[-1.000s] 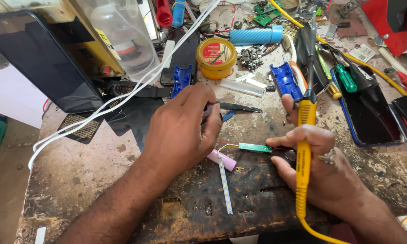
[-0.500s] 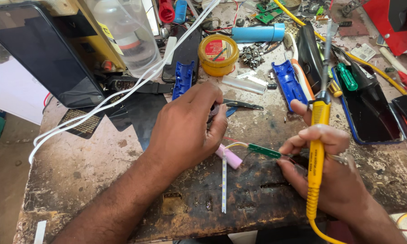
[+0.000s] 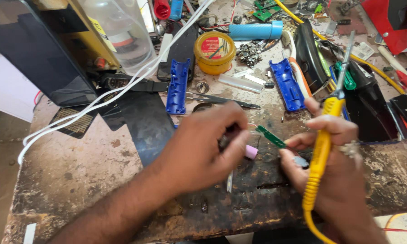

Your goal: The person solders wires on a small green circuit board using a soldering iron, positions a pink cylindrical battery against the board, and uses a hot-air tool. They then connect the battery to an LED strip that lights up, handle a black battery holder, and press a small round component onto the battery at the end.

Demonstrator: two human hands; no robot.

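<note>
between the two hands, over the scarred bench (image 3: 77, 180), the left hand (image 3: 199, 149) pinches a pink cell (image 3: 251, 152) with wires; the right hand (image 3: 334, 162) grips a yellow soldering iron (image 3: 321, 153) and steadies a green board (image 3: 271, 136). the board's long axis runs from the left hand's fingertips down-right toward the right thumb. risk, i judge: the iron's tip, angled up and away, could slip and burn the fingers.

Soldering iron (image 3: 320, 149): glossy yellow plastic handle, metal shaft.
Circuit strip (image 3: 270, 136): matt green board.
Workbench (image 3: 77, 180): rough, stained, scorched wood.
Tin (image 3: 215, 52): shiny yellow metal.
Shells (image 3: 177, 86): smooth blue plastic.
</note>
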